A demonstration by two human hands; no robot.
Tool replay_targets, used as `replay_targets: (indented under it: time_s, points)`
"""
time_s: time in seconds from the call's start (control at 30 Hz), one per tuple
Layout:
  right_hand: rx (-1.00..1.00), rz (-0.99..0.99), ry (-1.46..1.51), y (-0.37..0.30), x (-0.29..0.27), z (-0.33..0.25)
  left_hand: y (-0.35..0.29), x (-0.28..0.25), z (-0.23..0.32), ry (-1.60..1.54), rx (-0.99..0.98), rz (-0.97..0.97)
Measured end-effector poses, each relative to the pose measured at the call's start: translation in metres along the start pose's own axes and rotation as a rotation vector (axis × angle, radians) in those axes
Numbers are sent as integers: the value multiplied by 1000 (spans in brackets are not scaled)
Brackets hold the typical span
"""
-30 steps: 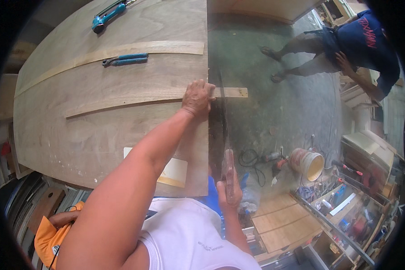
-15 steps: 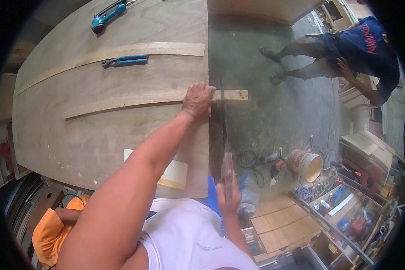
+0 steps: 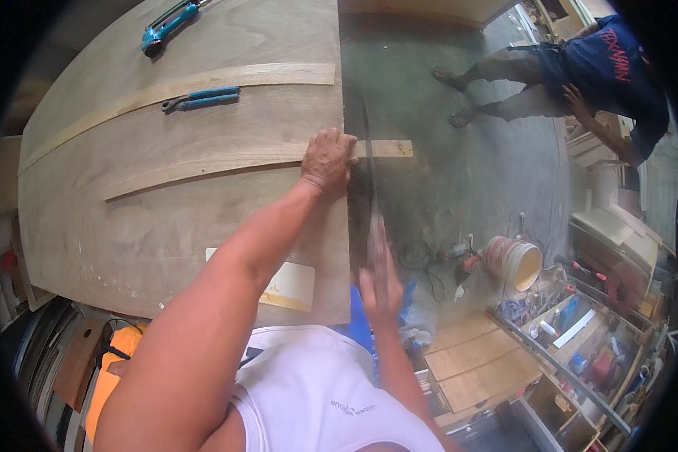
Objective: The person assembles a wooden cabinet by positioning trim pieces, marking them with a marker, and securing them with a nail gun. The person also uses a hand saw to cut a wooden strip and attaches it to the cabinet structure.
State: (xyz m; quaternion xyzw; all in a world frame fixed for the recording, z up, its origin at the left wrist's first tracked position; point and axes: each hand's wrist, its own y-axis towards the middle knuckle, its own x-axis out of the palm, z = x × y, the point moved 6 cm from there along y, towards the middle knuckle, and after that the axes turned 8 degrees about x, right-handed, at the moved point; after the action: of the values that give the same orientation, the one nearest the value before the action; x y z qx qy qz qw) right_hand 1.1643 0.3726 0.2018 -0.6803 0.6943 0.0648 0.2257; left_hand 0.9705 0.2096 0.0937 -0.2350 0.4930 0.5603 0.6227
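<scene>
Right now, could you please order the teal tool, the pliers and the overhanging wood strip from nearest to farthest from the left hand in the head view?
1. Wood strip: directly under the left hand.
2. Pliers: farther up and to the left.
3. Teal tool: upper left, beyond the pliers.

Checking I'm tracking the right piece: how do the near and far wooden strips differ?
The near strip juts rightward past the table; the far strip ends short of its edge. The left hand holds down the near strip; no hand touches the far strip. Both are pale, narrow wood.
</scene>
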Motion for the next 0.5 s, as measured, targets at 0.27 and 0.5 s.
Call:
replay_targets:
  time_s: [0.27,0.5]
  points:
    - [29,58,-24,22,12,14,0,-9,1,14,-14,-45]
    - [-70,63,13,24,9,8,3,-5,3,-55,15,-31]
